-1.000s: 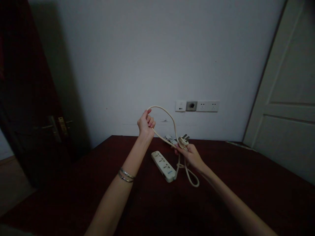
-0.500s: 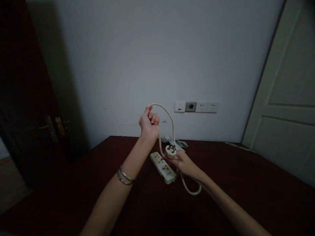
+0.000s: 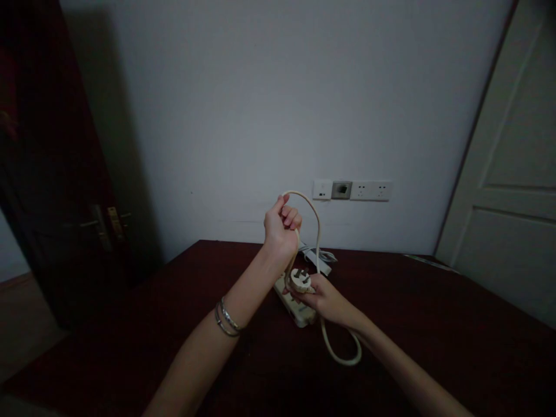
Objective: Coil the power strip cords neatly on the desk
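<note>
My left hand (image 3: 281,223) is raised, its fingers closed around a cream power cord (image 3: 318,223) that arches over to the right. In my right hand (image 3: 324,296) sits the cord's round white plug (image 3: 300,280), its dark metal pins facing up. Below and behind the hands a white power strip (image 3: 299,314) lies on the dark red table, partly covered by the plug and my fingers. A loop of cord hangs below my right wrist.
A second white strip with a bundled grey cable (image 3: 322,260) lies behind on the table (image 3: 234,263). Wall sockets (image 3: 371,191) are set above the table's far edge. A dark door (image 3: 47,191) stands left, a pale door (image 3: 512,174) right.
My left hand has moved right and slightly down, narrowing the cord's arch. The plug sits a little lower, and it and my hands now cover more of the power strip.
</note>
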The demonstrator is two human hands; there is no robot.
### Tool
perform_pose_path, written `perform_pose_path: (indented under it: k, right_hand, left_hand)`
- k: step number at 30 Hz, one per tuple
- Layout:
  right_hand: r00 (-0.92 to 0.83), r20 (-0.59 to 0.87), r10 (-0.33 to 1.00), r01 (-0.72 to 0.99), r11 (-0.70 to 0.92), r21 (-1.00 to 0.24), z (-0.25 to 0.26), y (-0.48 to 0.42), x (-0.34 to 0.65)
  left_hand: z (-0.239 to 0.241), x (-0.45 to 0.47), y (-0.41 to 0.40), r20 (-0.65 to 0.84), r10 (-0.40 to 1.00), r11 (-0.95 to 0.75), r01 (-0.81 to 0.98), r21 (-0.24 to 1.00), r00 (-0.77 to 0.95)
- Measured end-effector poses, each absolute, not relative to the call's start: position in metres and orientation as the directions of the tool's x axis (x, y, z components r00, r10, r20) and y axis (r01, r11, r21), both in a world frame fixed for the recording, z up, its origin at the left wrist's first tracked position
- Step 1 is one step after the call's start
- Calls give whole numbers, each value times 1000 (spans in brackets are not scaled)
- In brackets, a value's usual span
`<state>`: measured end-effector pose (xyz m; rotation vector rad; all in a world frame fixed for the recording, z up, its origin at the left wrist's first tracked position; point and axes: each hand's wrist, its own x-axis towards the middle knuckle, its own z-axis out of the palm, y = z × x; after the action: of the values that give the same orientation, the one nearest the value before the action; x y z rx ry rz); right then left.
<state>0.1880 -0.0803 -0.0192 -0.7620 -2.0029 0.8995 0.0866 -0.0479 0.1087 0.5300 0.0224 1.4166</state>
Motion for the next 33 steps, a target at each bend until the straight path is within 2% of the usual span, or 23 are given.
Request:
perform_pose_path:
  k: [4, 7, 15, 18, 21, 25, 28, 31, 33]
  right_hand:
    - [-533, 332, 779, 170, 482, -859, -12, -86, 199]
    - [-485, 311, 817, 147, 427, -892, -1, -87, 214]
    - [-204, 393, 897, 59, 412, -910, 33, -72, 267]
    - [-58, 473, 879, -5, 474, -881, 45, -69, 286]
    - [142, 543, 827, -103, 558, -823, 55, -68, 302]
    - [305, 564, 767, -330, 641, -694, 63, -66, 319]
    - [359, 524, 772, -442, 635, -633, 61, -60, 330]
    - [352, 457, 817, -528, 576, -624, 52, -48, 342]
    - [332, 421, 844, -579, 535, -616, 45, -39, 348]
  left_hand:
    - [114, 71, -35, 295, 918, 115, -890, 440, 264]
    - [113, 57, -20, 287, 909, 131, -860, 494, 303]
    - [95, 23, 16, 300, 899, 91, -806, 585, 319]
    - [91, 6, 28, 286, 894, 70, -737, 672, 346]
    - [84, -9, 42, 243, 929, -9, -638, 770, 280]
    - [63, -20, 66, 205, 976, -149, -446, 883, 79]
    - [39, -24, 85, 179, 984, -174, -179, 968, 15]
    - [13, -26, 105, 151, 984, -164, 154, 974, 94]
    - [-4, -27, 118, 105, 978, -156, 298, 942, 179]
